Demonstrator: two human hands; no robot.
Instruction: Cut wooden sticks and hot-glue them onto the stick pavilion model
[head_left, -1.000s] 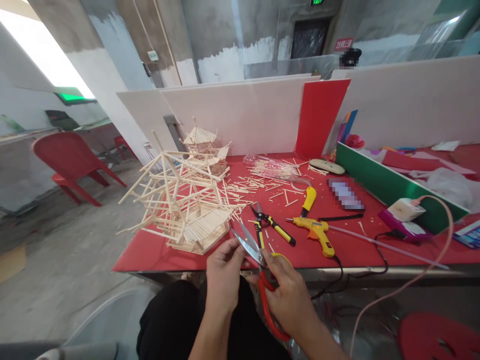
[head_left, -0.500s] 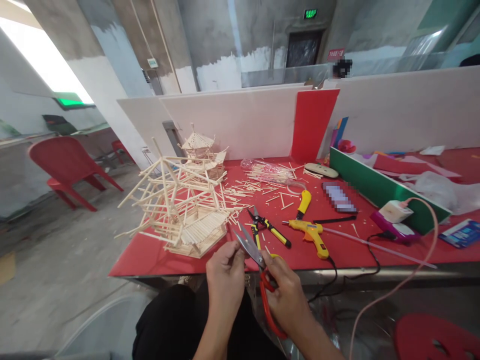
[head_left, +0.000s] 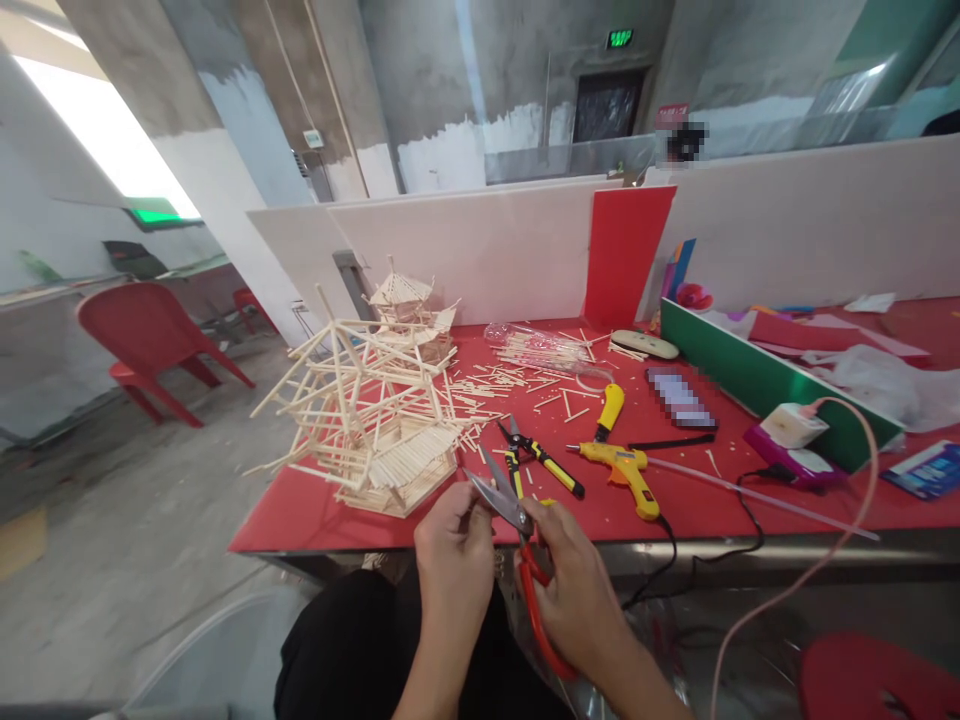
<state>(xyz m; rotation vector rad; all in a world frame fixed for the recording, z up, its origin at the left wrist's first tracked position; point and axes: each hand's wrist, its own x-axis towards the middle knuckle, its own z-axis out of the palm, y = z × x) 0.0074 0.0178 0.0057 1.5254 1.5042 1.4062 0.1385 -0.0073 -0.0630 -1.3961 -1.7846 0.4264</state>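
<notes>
right hand (head_left: pixel 577 590) wrapped round the red-handled scissors (head_left: pixel 510 505), blades apart, just off the table (head_left: pixel 300 510) edge | left hand (head_left: pixel 454 555) pinched at the blades, bit too tiny to tell | looks like trimming | next wants a steady pinch, fingertips clear

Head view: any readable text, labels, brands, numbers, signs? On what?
None legible.
Green lit sign above the dark doorway: characters too small.
Red plate beside the doorway: blurred.
Blue packet at the red table's right end: print too small.
Phone: screen blurred.
Scissors in the right hand: no marking visible.
</notes>
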